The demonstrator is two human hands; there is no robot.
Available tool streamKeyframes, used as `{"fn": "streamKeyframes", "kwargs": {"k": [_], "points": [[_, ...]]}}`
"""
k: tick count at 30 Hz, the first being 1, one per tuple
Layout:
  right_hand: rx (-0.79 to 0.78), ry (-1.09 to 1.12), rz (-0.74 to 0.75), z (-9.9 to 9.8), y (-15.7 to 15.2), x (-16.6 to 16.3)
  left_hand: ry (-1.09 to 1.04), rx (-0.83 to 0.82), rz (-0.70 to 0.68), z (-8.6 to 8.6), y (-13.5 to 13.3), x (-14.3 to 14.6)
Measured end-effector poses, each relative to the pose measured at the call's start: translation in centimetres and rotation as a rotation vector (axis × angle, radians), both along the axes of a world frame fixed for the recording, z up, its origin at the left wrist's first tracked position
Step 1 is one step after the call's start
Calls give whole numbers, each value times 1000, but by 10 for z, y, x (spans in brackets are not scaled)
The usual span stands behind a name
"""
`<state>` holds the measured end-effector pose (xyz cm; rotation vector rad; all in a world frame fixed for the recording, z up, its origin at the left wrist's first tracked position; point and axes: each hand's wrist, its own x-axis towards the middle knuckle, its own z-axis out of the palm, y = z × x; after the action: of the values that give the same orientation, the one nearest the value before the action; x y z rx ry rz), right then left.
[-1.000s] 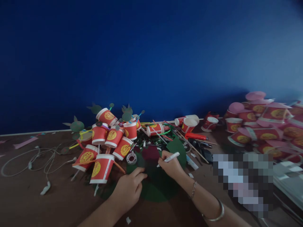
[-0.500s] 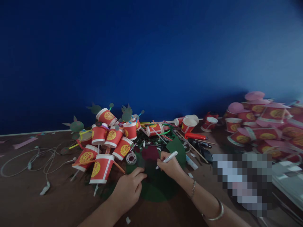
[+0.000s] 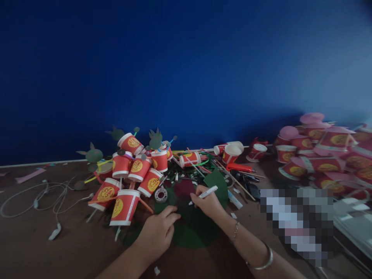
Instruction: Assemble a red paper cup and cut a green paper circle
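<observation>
Dark brown tabletop [image 3: 43, 255] around the half-open left hand [image 3: 157, 230]; blue wall [image 3: 186, 77] beyond. Slim white marker pen [image 3: 208, 192], slanted, gripped in the right hand [image 3: 207, 203]. Dark-green paper [image 3: 192, 237] beneath both hands.

Hands: two, left hand [image 3: 157, 234] and right hand [image 3: 209, 203], lower centre. White pen [image 3: 208, 192]: one, centre. Tape roll [image 3: 157, 195]: one, left of centre. Earphones [image 3: 54, 231]: one set, lower left. Chain bracelet [image 3: 235, 231]: one; bangle [image 3: 271, 256]: one, lower right. Eared green heads [image 3: 93, 155]: three, left. Red cups [image 3: 124, 208], left cluster: at least eight; right-hand heap [image 3: 327, 167]: too blurred to count.
</observation>
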<state>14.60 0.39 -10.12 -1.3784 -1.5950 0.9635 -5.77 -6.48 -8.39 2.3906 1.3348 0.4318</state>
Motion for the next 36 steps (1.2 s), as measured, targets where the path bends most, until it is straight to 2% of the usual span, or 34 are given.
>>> {"fn": "streamKeyframes", "kwargs": {"k": [7,14,24,28,36], "points": [[-19,119,-29,7,4,0,47,-6,-5,0,0,-1],[8,190,74,12,7,-2,74,-22,26,2,0,1],[-20,-38,74,15,-14,-10,129,8,6,4,1,-1],[64,-140,12,11,-12,-10,126,-2,-2,5,1,0],[2,-139,16,9,-11,-9,81,6,-5,4,2,-1]]}}
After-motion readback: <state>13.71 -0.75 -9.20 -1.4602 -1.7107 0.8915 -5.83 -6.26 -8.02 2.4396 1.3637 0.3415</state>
